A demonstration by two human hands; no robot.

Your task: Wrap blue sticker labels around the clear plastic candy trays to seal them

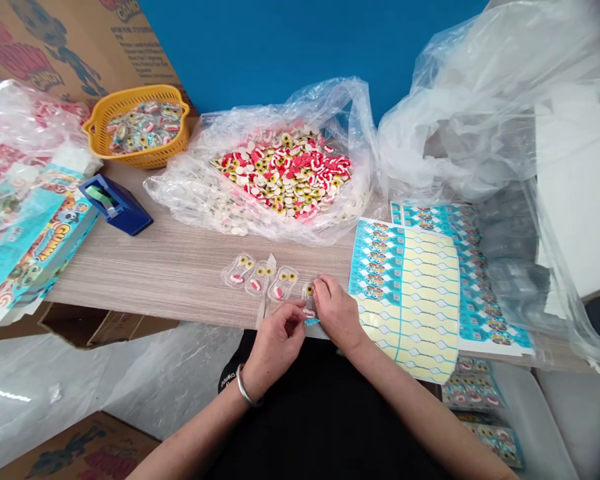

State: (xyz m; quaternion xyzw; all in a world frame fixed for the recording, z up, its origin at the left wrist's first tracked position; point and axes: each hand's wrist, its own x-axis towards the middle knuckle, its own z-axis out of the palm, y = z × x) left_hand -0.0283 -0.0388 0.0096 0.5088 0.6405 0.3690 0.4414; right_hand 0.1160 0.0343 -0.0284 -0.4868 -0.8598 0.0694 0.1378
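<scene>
My left hand (281, 339) and my right hand (338, 313) meet at the table's front edge, both closed on a small clear plastic candy pack (309, 293). Yellow eye candies show at the top of that pack, and a bit of blue label sticks out below; my fingers hide much of it. Left of my hands lie three clear blister trays (283, 284) in a row, each with two yellow eye candies and a red-and-white mouth candy. Beside my right hand rests a sheet of blue labels (377, 267), its lower part showing pale yellow backing.
Behind my hands stands an open plastic bag of loose candies (290, 173). A blue tape dispenser (117, 205), a yellow basket (97, 137) of packed candies and printed blue boxes (55, 240) are at left. Clear plastic bags (445, 113) heap at right. A cardboard box (75, 323) sits below the table.
</scene>
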